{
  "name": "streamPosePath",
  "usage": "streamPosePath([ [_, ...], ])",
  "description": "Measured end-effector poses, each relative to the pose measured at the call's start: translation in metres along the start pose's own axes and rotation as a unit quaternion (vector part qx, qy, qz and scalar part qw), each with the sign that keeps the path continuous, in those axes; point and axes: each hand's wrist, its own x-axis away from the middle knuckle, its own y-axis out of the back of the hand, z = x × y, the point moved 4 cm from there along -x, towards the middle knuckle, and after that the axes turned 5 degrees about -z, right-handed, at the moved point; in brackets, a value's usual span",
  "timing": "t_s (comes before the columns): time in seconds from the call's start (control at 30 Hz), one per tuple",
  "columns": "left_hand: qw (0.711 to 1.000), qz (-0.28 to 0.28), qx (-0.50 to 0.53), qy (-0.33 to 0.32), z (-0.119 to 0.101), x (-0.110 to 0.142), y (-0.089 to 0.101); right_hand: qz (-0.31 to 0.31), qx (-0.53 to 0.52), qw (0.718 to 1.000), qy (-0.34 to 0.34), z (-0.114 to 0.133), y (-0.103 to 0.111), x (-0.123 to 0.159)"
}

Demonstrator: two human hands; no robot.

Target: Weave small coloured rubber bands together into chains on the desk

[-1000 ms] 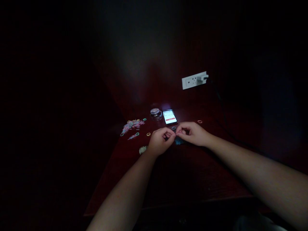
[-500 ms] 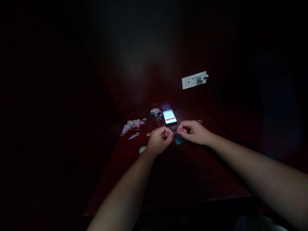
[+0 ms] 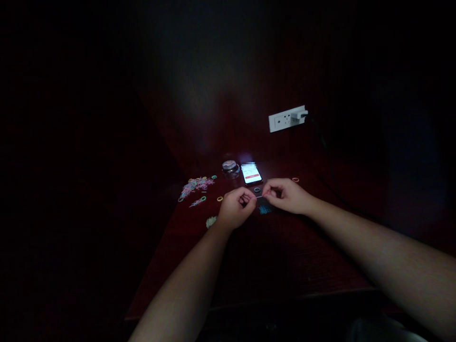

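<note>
Between my two hands a thin pale elastic band (image 3: pixel 259 196) is stretched, its ends pinched in the fingertips. My left hand (image 3: pixel 236 207) is closed on one end, and my right hand (image 3: pixel 286 195) is closed on the other. Just below the band lies a small bunch of blue bands (image 3: pixel 264 209). Above it rests a single pale ring-shaped band (image 3: pixel 257 189). Partly hidden behind my left wrist is a cluster of pale yellowish-green bands (image 3: pixel 211 222). A yellow band (image 3: pixel 220 199) lies beside that hand.
A lit phone (image 3: pixel 251 174) lies beyond my hands, with a clear lidded jar (image 3: pixel 231 168) to its left. Farther left spreads a pile of coloured bands (image 3: pixel 197 186). A pinkish band (image 3: pixel 295 180) lies behind my right hand. A wall socket (image 3: pixel 288 118) holds a plugged-in charger with a dark cable.
</note>
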Motion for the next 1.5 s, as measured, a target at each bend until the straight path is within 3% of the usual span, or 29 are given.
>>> streamPosePath([
  [1.5,1.0,0.003,0.0,-0.011,-0.0051,0.0006,-0.0018,0.031,0.005,1.0,0.003,-0.0028,-0.0053,0.0008],
])
